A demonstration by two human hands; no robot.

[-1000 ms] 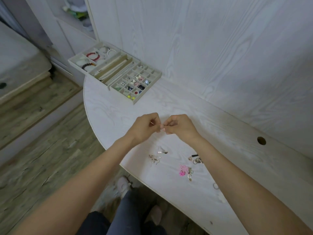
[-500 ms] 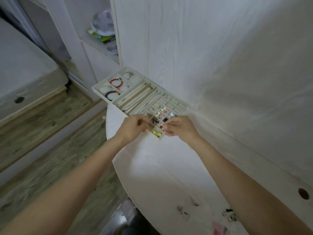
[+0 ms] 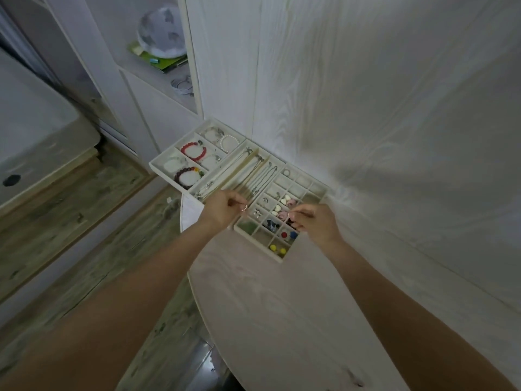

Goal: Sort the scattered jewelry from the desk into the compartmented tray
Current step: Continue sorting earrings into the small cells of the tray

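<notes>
Head view: 2 hands work over the compartmented tray [image 3: 307, 180], which sits at 12 o'clock on the white desk [image 3: 282, 306] against the wall. The left hand [image 3: 222, 211] pinches 1 small ring-like piece [image 3: 244, 208] between curled fingertips, over the tray's near-left edge. The right hand [image 3: 315, 224] pinches another tiny piece [image 3: 289, 215], possibly an earring, though it is too blurred to say, above the small-cell grid. Bracelets lie in the far-left compartments, at least 5, among them 1 red bracelet [image 3: 193, 150] and 1 dark bracelet [image 3: 187, 176]. At 6 o'clock of the grid sit 2 yellow beads [image 3: 277, 249]. Compared with half a second ago, both hands have moved farther over the tray and apart from each other.
</notes>
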